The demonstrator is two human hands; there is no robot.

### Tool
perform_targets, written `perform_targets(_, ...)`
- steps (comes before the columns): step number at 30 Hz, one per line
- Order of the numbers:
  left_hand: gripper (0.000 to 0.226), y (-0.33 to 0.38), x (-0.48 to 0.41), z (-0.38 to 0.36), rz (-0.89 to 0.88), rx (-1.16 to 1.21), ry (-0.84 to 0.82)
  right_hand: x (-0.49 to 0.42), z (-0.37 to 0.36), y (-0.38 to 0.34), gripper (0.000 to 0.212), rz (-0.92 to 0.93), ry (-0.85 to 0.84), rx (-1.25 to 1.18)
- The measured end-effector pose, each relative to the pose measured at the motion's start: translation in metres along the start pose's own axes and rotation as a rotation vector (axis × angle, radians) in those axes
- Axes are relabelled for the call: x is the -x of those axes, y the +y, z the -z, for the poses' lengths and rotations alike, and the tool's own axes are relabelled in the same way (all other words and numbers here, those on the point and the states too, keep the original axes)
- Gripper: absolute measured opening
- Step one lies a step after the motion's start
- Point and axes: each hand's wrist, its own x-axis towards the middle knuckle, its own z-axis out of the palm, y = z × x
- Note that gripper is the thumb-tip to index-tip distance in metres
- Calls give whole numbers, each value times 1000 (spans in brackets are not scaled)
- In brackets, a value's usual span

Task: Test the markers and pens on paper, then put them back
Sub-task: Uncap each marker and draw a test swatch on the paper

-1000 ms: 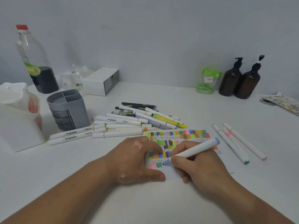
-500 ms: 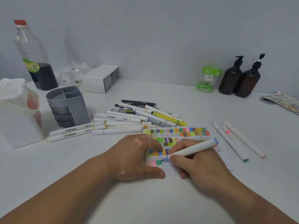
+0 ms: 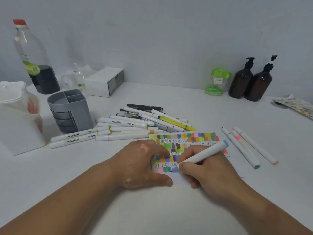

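White table [image 3: 157, 209] is bearing swatch-covered paper [image 3: 194, 138]; left hand [image 3: 142, 165] is pressing it slack-fingered, right hand [image 3: 208, 173] fingers [image 3: 185, 167] clamping blue-tipped white marker [image 3: 203, 153].

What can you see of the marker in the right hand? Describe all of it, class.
The marker has a smooth white barrel, plastic by its look, with a blue cap at its raised far end. It slants down to the left, its blue tip touching the paper in the lowest row of swatches, beside a green one. The right hand pinches it near the tip.
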Motion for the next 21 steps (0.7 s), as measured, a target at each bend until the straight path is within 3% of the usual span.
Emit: perform_targets(21, 71, 1, 1, 0, 7, 12, -7, 0, 0, -4, 19, -24, 24, -1)
